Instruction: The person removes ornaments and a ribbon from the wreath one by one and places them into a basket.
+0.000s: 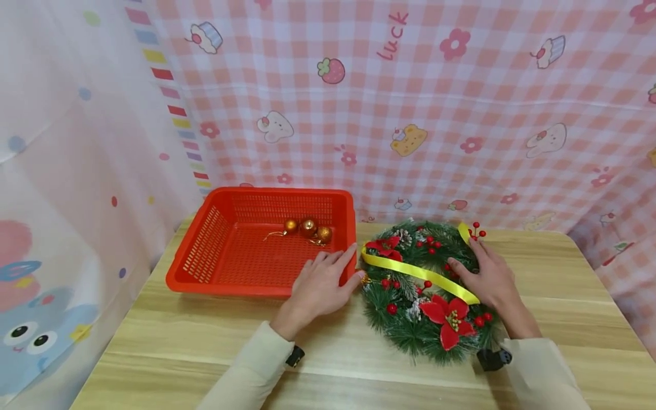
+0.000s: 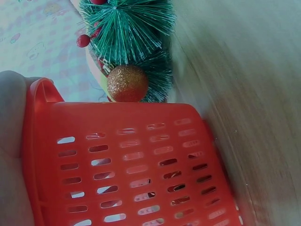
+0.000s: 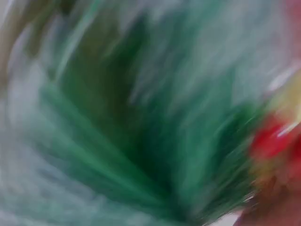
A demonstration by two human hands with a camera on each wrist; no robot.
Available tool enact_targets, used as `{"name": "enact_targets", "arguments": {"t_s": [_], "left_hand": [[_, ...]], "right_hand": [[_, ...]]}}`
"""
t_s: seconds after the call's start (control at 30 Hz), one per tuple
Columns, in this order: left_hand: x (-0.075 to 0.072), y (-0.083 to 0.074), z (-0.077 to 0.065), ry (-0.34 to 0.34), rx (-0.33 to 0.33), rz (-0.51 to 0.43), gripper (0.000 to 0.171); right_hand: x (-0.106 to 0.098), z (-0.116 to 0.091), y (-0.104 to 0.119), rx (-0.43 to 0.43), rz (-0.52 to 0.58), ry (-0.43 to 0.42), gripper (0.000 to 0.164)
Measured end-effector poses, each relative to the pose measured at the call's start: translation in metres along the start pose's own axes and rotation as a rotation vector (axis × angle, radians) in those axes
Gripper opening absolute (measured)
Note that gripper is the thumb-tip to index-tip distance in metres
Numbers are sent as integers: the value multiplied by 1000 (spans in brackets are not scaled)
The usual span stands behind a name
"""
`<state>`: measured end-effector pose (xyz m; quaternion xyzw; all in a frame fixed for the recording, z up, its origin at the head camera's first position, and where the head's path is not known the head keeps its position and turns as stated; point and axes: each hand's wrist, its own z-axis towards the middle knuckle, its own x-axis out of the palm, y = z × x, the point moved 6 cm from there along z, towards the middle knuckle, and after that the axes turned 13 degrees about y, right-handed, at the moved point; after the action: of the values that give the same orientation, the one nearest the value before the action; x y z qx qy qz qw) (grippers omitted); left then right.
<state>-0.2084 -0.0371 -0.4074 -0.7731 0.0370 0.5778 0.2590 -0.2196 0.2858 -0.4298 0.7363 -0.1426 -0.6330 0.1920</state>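
Note:
A green Christmas wreath (image 1: 405, 330) with red flowers, berries and a yellow ribbon (image 1: 420, 273) lies on the table. My right hand (image 1: 489, 276) grips its right side, thumb toward the middle; the right wrist view of the wreath (image 3: 164, 141) is blurred. My left hand (image 1: 323, 285) is over the front right corner of a red plastic basket (image 1: 261, 289), fingers extended along the rim. Near its thumb, a glittery gold ball ornament (image 2: 127, 83) hangs at the wreath's left edge. In the left wrist view the basket wall (image 2: 117, 113) partly blocks the wreath.
Inside the basket, three gold ball ornaments (image 1: 308, 227) lie toward the back right. The wooden table (image 1: 169, 347) reaches back to a pink checked curtain (image 1: 328, 142). A pale curtain (image 1: 77, 142) hangs at the left.

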Motion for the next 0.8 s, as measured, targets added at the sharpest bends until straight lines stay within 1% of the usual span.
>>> {"name": "enact_targets", "arguments": {"t_s": [0.1, 0.17, 0.23, 0.27, 0.33, 0.4, 0.5, 0.57, 0.8], "left_hand": [[0, 0, 0, 2, 2, -8, 65], [1, 0, 1, 1, 5, -14, 65], [1, 0, 1, -4, 9, -17, 65], [1, 1, 1, -8, 10, -14, 65], [1, 1, 1, -17, 12, -11, 64], [0, 1, 1, -24, 11, -10, 64], [0, 2, 1, -28, 10, -11, 64], [1, 2, 1, -29, 10, -13, 64], [1, 0, 0, -26, 7, -10, 64]], "right_hand": [[-7, -16, 14, 25, 28, -83, 80], [-6, -29, 24, 73, 65, -101, 81], [0, -39, 33, 145, 90, -73, 85], [4, -42, 36, 182, 94, -46, 89], [14, -46, 41, 252, 81, 1, 95], [22, -47, 44, 299, 64, 25, 100], [29, -45, 43, 322, 47, 7, 100], [32, -43, 39, 326, 58, 1, 99], [37, -38, 22, 284, 85, -6, 95]]}}
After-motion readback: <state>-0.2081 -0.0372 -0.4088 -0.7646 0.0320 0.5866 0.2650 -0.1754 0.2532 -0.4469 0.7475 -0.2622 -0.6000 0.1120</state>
